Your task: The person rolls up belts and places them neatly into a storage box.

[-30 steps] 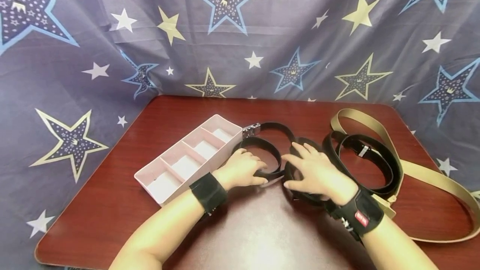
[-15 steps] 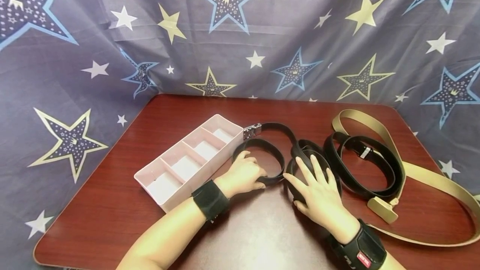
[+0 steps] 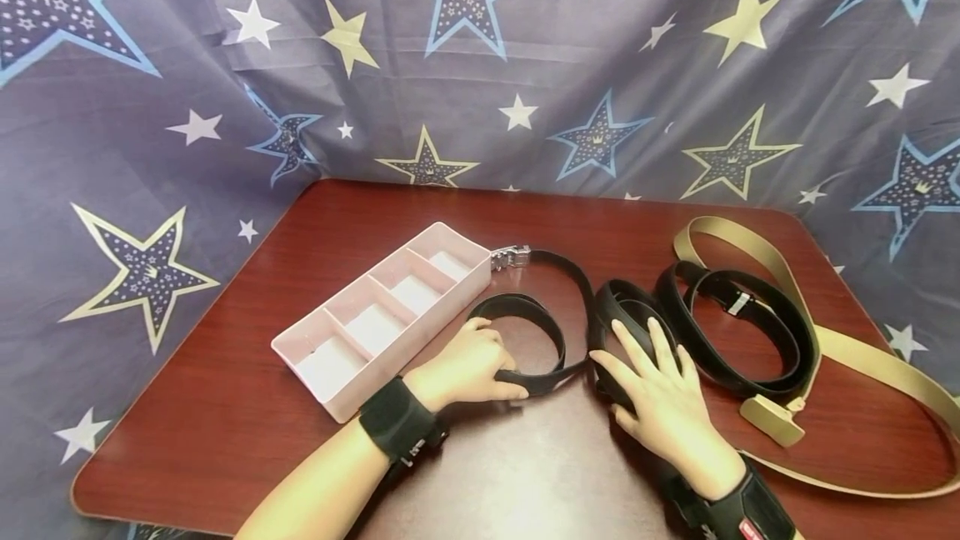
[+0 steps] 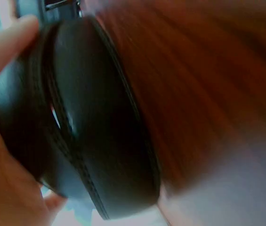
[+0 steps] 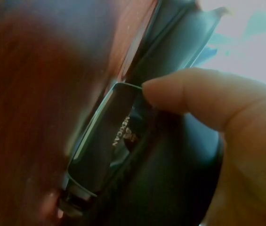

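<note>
My left hand (image 3: 468, 361) grips the near left side of a looped black belt (image 3: 551, 327). Its silver buckle (image 3: 512, 257) lies by the far end of the pink box. In the left wrist view, thumb and fingers wrap stitched black leather (image 4: 100, 108). Over a second, coiled black belt (image 3: 611, 307) my right hand (image 3: 671, 411) rests with fingers spread and fairly straight. The right wrist view has my thumb touching that coil's dark glossy buckle (image 5: 107, 141), lettered "MEXICAN". The looped belt's strap runs up against this coil; some of the coil is hidden beneath the hand.
Left of the belts stands a pink divided box (image 3: 390, 307) with several compartments. To the right, another black belt (image 3: 795, 348) lies coiled, touching a tan belt (image 3: 885, 361) with a gold-coloured plate buckle (image 3: 772, 419). A star-patterned cloth (image 3: 480, 90) hangs behind the reddish-brown table (image 3: 225, 407).
My right hand has moved right and nearer, its fingers spreading over the coil, which has shifted right. The left hand has drawn slightly nearer with its belt loop. The view has tilted a little.
</note>
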Demonstrator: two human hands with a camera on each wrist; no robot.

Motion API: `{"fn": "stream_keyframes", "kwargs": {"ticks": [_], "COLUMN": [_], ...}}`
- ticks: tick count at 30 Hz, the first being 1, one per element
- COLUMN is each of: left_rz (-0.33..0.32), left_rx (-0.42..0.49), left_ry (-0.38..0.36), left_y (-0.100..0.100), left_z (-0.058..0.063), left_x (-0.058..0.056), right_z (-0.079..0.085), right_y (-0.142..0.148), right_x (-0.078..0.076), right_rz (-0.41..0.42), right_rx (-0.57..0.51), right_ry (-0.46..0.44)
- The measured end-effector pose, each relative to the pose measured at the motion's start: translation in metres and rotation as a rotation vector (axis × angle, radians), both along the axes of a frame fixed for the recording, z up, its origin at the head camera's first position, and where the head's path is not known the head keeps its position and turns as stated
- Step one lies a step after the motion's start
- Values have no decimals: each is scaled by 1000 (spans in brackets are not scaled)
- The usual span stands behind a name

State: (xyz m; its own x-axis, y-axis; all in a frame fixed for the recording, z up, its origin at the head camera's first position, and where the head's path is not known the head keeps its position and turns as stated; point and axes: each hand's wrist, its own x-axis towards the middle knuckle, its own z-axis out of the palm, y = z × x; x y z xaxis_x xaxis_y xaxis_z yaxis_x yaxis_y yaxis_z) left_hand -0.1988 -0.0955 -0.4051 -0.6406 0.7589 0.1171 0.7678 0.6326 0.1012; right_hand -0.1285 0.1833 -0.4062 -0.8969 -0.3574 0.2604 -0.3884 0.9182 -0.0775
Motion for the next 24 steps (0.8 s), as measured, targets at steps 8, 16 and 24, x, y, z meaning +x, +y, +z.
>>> {"fn": "stream_keyframes", "kwargs": {"ticks": [8, 16, 24], "left_rz": [-68, -207, -292], "left_rx": [-12, -19, 0], "left_ry": [-73, 14, 81], "left_y": [-15, -17, -18], "left_z": [-2, -1, 4], "left_x": [11, 32, 51], "right_z": [0, 0, -2], "right_y": [8, 13, 16], "right_x": [-4, -13, -20], "right_rz": [-26, -57, -48], "right_rx": [-34, -63, -65], "right_ry": [-32, -44, -60]}}
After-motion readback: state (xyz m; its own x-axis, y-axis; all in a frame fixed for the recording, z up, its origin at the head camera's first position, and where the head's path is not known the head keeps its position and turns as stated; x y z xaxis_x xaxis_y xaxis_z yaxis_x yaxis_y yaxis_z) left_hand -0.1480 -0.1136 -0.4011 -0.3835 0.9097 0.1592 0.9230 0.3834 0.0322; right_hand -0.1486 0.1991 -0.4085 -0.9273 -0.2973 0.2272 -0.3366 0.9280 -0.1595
